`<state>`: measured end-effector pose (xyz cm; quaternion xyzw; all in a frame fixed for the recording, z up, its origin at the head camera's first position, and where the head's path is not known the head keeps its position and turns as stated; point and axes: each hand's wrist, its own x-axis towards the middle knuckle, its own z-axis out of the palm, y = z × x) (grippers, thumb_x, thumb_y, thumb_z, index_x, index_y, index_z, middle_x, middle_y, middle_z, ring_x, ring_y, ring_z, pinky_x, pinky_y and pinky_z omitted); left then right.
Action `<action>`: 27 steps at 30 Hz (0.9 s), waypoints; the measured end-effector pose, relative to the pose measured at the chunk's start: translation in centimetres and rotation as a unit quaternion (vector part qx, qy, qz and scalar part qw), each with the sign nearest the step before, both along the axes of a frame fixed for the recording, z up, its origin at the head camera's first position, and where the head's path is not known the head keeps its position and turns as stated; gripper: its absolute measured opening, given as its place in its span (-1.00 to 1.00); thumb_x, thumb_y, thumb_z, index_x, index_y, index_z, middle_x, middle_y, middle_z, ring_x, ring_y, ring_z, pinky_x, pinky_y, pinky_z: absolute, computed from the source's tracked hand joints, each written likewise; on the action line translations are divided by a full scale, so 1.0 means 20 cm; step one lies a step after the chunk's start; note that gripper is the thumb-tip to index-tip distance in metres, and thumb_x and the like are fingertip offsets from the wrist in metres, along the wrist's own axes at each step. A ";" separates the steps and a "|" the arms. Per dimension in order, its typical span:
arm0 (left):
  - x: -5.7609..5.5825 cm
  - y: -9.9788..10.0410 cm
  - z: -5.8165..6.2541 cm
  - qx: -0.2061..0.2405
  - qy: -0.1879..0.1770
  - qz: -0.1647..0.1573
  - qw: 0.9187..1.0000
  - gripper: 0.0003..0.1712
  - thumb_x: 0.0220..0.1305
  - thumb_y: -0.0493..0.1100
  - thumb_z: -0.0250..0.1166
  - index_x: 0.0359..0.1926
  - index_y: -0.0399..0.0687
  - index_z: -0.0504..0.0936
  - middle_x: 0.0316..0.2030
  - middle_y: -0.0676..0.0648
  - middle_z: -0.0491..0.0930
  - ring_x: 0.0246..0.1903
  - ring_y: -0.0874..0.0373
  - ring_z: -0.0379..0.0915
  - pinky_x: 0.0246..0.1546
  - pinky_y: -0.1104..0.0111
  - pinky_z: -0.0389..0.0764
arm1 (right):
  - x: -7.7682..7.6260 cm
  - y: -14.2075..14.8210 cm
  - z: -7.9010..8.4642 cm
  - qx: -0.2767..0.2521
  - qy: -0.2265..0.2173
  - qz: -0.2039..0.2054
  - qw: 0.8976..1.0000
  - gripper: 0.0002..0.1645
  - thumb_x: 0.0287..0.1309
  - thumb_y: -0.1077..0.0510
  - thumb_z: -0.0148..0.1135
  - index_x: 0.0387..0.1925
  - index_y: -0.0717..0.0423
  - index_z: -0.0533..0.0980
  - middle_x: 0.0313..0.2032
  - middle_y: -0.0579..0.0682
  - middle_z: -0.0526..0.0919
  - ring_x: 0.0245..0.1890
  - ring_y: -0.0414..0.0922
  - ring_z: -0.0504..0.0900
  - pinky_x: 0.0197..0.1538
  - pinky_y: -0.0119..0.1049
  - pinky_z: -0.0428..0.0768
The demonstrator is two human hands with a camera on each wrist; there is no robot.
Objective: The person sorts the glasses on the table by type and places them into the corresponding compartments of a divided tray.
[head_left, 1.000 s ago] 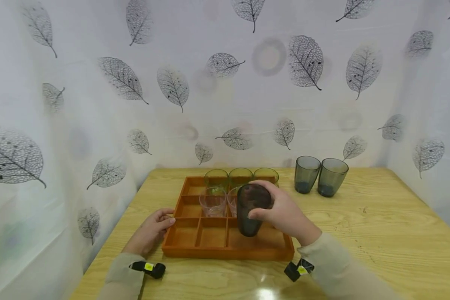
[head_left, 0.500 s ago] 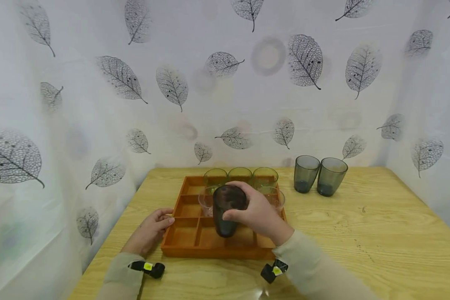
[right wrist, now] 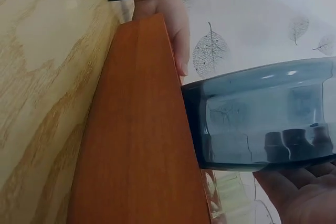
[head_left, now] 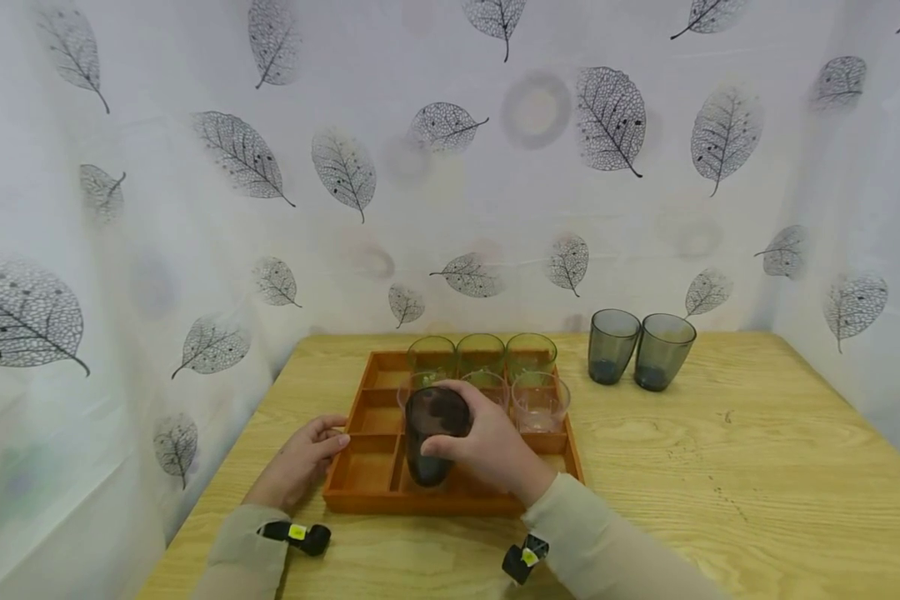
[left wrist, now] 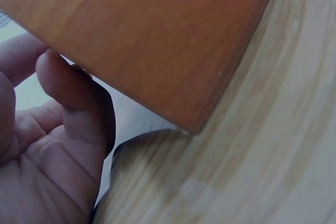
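My right hand (head_left: pixel 491 442) grips a dark grey drinking glass (head_left: pixel 426 458) around its side, the mouth up and slightly tilted. The glass is over the front row of a divided wooden tray (head_left: pixel 367 503). In the right wrist view, the base of the glass meets the top edge of the tray's front wall (right wrist: pixel 139 129); whether it touches the floor there is hidden. My left hand (head_left: pixel 300 462) rests its fingertips against the tray's left side, near the front corner. In the left wrist view, its thumb (left wrist: pixel 68 82) lies at the tray's edge.
Three greenish glasses (head_left: pixel 531 354) stand in the tray's back row. Clear glasses (head_left: pixel 540 410) fill part of the middle row, some behind my right hand. Two more grey glasses (head_left: pixel 613 346) stand side by side at the table's back right. A leaf-patterned curtain (head_left: pixel 390 67) hangs behind.
My right hand has carried the dark grey glass leftwards across the tray, then down towards the front row. The left hand has stayed at the tray's side.
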<state>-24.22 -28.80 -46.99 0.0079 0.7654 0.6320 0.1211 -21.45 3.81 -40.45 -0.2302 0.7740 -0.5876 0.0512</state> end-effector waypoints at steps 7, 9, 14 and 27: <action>0.00 0.00 0.00 0.004 0.002 0.005 1.000 -0.41 0.51 -0.16 0.19 0.38 -0.36 0.24 -0.15 -0.10 0.47 -0.32 0.17 0.39 -0.38 0.40 0.48 | 0.01 -0.05 -0.04 0.082 0.013 -0.017 0.996 0.01 -0.03 -0.33 0.53 0.41 -0.20 0.32 0.09 -0.07 0.58 -0.11 -0.12 0.63 -0.05 -0.05 0.59; 0.00 0.00 0.00 0.003 0.003 0.004 1.000 -0.41 0.50 -0.17 0.19 0.38 -0.37 0.24 -0.15 -0.11 0.48 -0.33 0.17 0.39 -0.38 0.40 0.49 | 0.01 -0.06 -0.05 0.093 0.003 -0.018 0.995 0.00 -0.04 -0.30 0.55 0.40 -0.19 0.33 0.05 -0.05 0.60 -0.14 -0.13 0.63 -0.07 -0.06 0.59; 0.00 0.00 0.00 0.004 0.003 0.007 1.000 -0.43 0.49 -0.18 0.20 0.36 -0.37 0.26 -0.16 -0.10 0.48 -0.35 0.19 0.38 -0.41 0.41 0.47 | 0.02 -0.10 -0.07 0.100 -0.010 -0.023 0.995 0.03 -0.05 -0.31 0.55 0.40 -0.12 0.34 0.06 -0.03 0.60 -0.13 -0.10 0.63 -0.08 -0.02 0.61; -0.01 0.00 -0.02 0.016 0.007 0.009 1.000 -0.48 0.50 -0.23 0.18 0.34 -0.37 0.27 -0.19 -0.07 0.48 -0.34 0.20 0.40 -0.41 0.41 0.48 | 0.03 -0.12 -0.07 0.138 0.024 -0.027 0.990 0.06 -0.07 -0.40 0.51 0.41 -0.15 0.33 0.25 -0.08 0.42 0.12 -0.02 0.50 0.06 0.08 0.54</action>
